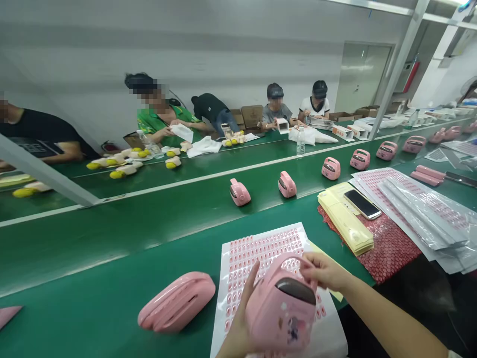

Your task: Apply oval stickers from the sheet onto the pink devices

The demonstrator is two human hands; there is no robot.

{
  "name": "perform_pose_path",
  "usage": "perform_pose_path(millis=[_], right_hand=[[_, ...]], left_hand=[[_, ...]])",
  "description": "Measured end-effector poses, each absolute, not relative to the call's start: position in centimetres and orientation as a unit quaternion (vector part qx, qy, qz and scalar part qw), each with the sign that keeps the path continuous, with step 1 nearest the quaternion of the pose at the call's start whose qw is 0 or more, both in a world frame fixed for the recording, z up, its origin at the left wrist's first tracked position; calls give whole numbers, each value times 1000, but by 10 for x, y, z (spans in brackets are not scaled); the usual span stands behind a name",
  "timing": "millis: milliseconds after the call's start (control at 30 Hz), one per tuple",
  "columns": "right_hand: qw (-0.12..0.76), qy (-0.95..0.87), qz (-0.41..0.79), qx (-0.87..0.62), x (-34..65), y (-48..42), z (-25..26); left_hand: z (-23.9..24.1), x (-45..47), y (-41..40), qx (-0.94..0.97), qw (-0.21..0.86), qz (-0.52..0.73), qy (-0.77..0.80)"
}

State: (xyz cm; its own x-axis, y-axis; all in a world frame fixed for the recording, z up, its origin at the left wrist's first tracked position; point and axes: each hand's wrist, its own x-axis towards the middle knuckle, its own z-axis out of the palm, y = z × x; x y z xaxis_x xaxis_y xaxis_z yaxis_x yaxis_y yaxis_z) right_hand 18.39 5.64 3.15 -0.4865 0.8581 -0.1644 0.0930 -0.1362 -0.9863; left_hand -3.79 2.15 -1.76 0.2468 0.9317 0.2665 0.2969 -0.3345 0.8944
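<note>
A pink plastic device [279,318] with a carry handle, a dark oval window and a cartoon print is held up in front of me. My left hand [240,318] is wrapped round its left side, thumb pointing up along the body. At the right end of the handle, the fingers of my right hand [324,271] are closed; the fingertips partly hide the spot they touch. Below the device lies a white sheet of small pink oval stickers [238,261], partly covered by it. A second pink piece [177,303], rounded and slotted, rests on the green table to the left.
Beyond the table edge, a row of similar pink devices [239,192] stands on the green conveyor belt [167,209]. At right are yellow papers [345,219], a phone [362,204], red bubble wrap [389,243] and more sticker sheets [425,204]. Several people work across the line.
</note>
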Motion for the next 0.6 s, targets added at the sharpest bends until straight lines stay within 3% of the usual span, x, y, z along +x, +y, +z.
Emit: perform_pose_path(millis=[100, 200, 600], right_hand=[[373, -620, 451, -522, 179, 88, 58], [351, -646, 306, -605, 167, 138, 75], [264, -638, 210, -692, 106, 309, 46]], left_hand=[[-23, -37, 59, 584, 464, 472, 469], [-41, -36, 85, 521, 393, 518, 553], [-52, -35, 87, 576, 379, 452, 565]])
